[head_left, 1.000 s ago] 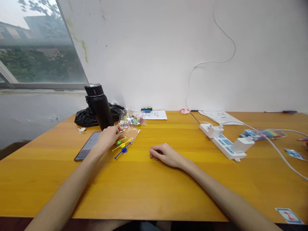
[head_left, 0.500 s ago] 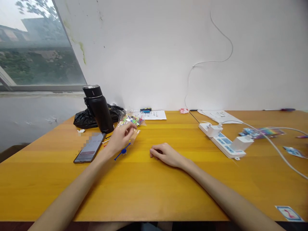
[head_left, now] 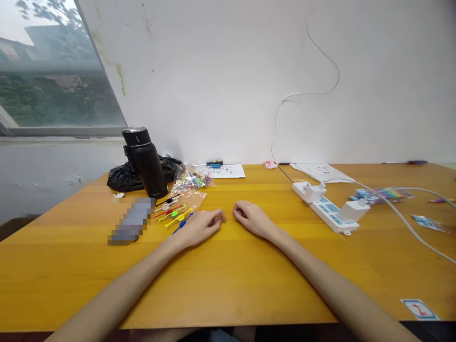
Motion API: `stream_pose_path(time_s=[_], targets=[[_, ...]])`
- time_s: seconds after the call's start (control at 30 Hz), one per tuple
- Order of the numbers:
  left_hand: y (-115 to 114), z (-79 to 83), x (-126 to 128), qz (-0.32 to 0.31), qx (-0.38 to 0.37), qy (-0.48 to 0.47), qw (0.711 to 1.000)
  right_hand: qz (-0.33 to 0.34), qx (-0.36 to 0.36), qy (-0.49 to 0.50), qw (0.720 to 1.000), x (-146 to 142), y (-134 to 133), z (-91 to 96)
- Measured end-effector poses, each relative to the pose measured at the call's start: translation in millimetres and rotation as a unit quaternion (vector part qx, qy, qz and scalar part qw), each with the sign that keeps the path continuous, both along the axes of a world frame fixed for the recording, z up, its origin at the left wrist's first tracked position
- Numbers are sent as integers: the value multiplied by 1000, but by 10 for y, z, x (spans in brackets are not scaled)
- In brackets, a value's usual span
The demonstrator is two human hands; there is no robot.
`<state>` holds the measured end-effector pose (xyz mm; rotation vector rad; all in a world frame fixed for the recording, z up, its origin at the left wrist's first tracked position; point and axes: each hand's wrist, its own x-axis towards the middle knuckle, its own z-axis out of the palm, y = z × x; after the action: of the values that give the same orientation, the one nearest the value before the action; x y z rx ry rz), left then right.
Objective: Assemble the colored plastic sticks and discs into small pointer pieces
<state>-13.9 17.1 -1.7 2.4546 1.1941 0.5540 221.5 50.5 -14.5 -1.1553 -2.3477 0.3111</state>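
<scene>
My left hand (head_left: 205, 225) hovers low over the middle of the table, fingers loosely bent and thumb a little apart; nothing shows in it. A short gap away, my right hand (head_left: 253, 219) rests on the wood with its fingers curled in, and their inner side is hidden. Partly behind my left hand lies a blue plastic spinner arrow (head_left: 183, 223) with a round hub. Beside it, in a row, are a yellow arrow (head_left: 180, 217), green and red ones, a white one and a black arrow (head_left: 170, 201). Behind them sits a clear bag (head_left: 194, 179) of small coloured pieces.
On the left stand a black bottle (head_left: 147, 164), a black plastic bag (head_left: 121, 178) and a blurred-out phone (head_left: 132, 222). To the right is a power strip (head_left: 326, 209) with white plugs and cables. Paper sheets (head_left: 230, 171) and screwdrivers lie along the wall.
My left hand has drawn back from the clear bag, rightward and toward me, beside my right hand. The row of coloured arrows is now uncovered. My right hand stays curled, slightly shifted in view.
</scene>
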Motion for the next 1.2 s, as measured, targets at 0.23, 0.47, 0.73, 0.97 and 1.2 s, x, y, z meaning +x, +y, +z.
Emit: stream_pose_path(time_s=[0.23,0.47,0.73,0.97,1.2], targets=[[-6,-65,34,102,224,103,964,7,-2,-8,1000,-2,-12,23],[24,-208,-40,210,262,171,926,6,-6,-16,1000,2,-26,44],[26,-140,-39,190,258,133,938,7,-9,-12,1000,4,-37,58],[-11,-21,13,175,228,19,958,9,-8,-12,1000,-2,-39,53],[-50,103,57,175,232,-127,949,10,-29,2,1000,-12,-66,75]])
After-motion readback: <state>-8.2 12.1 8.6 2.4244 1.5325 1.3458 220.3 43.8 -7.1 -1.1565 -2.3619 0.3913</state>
